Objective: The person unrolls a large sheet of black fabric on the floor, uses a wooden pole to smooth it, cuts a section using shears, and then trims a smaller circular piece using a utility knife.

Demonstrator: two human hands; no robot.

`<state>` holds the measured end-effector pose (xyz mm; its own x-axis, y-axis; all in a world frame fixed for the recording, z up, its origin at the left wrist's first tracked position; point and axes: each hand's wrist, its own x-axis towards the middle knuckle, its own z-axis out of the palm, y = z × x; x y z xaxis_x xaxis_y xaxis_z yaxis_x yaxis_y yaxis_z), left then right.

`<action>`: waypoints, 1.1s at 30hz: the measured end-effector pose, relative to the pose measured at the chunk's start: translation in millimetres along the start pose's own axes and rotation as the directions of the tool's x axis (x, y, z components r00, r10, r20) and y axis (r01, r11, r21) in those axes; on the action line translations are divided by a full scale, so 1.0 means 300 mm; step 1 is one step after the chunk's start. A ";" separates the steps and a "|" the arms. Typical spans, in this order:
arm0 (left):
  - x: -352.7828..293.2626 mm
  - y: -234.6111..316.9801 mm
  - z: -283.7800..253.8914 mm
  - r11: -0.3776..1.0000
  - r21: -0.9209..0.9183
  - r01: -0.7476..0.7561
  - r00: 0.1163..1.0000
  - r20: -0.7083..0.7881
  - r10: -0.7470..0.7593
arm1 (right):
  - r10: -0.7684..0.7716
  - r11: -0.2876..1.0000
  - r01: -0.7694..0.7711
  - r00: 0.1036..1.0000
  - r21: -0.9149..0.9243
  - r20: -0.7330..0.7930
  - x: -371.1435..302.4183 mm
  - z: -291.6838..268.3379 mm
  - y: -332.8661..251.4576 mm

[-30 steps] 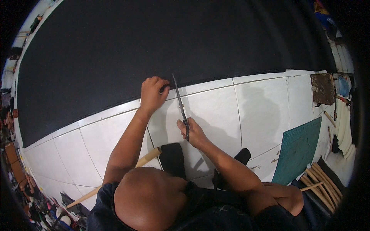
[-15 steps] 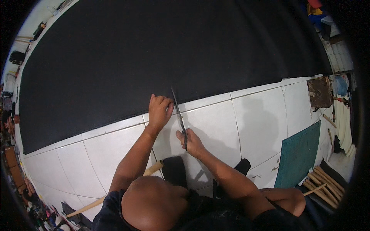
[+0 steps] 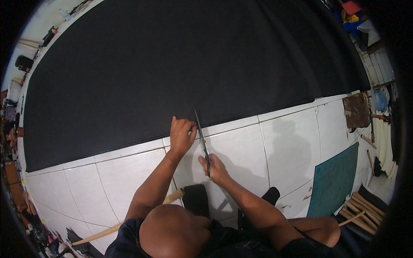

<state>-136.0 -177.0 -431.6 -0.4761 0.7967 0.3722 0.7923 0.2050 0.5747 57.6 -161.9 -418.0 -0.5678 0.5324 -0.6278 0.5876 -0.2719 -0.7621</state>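
Observation:
A wide sheet of black fabric (image 3: 142, 73) lies spread over white floor tiles, its near edge running across the middle. My right hand (image 3: 214, 169) is closed round the dark handles of a pair of scissors (image 3: 202, 139). The blades point away from me and cross the fabric's near edge, the tip lying over the black. Just left of the blades, my left hand (image 3: 183, 134) pinches the fabric at that edge, with one finger raised. Whether the lower blade is under the cloth cannot be made out.
At the right lie a green cutting mat (image 3: 333, 180), a worn brown block (image 3: 357, 112) and a bundle of wooden sticks (image 3: 361, 210). A long wooden pole (image 3: 97, 233) passes beneath me at lower left. Assorted items line the left rim.
The whole view has shifted, so everything sits slightly lower in the picture. Both hands and the scissors keep nearly the same place at the fabric's edge.

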 end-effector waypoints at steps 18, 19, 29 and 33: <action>-0.003 -0.010 -0.036 0.996 -0.081 0.035 0.998 0.062 -0.030 | -0.019 1.000 0.019 1.000 -0.012 -0.010 -0.003 -0.002 0.005; -0.004 -0.015 -0.040 0.997 -0.075 0.027 0.998 0.051 -0.023 | -0.019 1.000 0.019 1.000 -0.010 -0.005 -0.004 -0.002 -0.001; -0.025 -0.042 -0.078 0.993 0.104 0.056 0.998 -0.004 -0.056 | -0.011 0.992 0.002 0.998 0.129 0.062 -0.011 -0.012 -0.033; -0.018 -0.045 -0.077 0.992 0.093 0.087 0.995 0.030 -0.090 | -0.050 0.984 0.038 0.997 0.173 0.066 -0.006 -0.018 -0.018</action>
<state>-152.9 -197.2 -424.6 -0.5339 0.7917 0.2969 0.7799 0.3255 0.5345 58.7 -157.2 -411.9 -0.6329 0.4914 -0.5982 0.4575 -0.3860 -0.8011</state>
